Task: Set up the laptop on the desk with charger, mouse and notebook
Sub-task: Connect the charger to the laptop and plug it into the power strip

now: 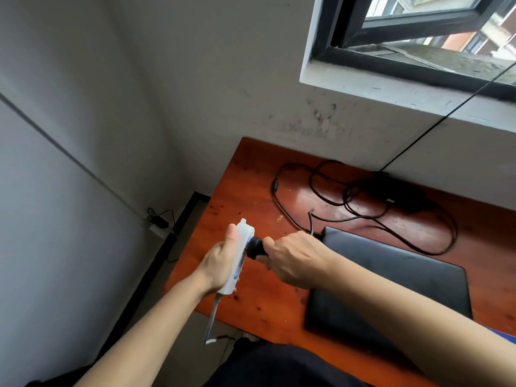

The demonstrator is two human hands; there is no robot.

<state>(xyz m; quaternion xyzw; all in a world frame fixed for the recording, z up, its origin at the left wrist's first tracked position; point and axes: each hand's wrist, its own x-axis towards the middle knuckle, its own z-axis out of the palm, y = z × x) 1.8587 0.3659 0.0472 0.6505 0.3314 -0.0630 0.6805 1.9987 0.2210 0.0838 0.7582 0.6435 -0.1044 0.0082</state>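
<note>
Grey plastered walls meet at a corner behind a red-brown wooden desk [251, 177], with a black-framed window [418, 37] set above it.

Right hand [293, 261]: fingers curled tightly round a black plug [255, 247], which points left and touches the face of a white power strip [245, 231]. Whether the pins are seated cannot be determined.

Left hand [220, 263]: fingers wrapped round the back of the power strip, thumb laid along its upper edge. The strip is held roughly upright, clear of the desk and over its left edge. Its grey cord [212, 317] hangs straight down below the left hand.

Just right of the right hand, a closed black laptop [391, 280] lies flat on the desk; the right wrist passes over its near-left corner. Beyond the hands, a black charger cable [363, 216] lies in loose loops on the desk, running to a charger brick [402, 196] near the wall. A thin black line [446, 118] rises from that area toward the window.

Well left of the hands and low on the wall, a wall socket [159, 222] carries a small black adapter. A blue edge [502, 335] shows at the far right, beyond the laptop; the item cannot be identified.
</note>
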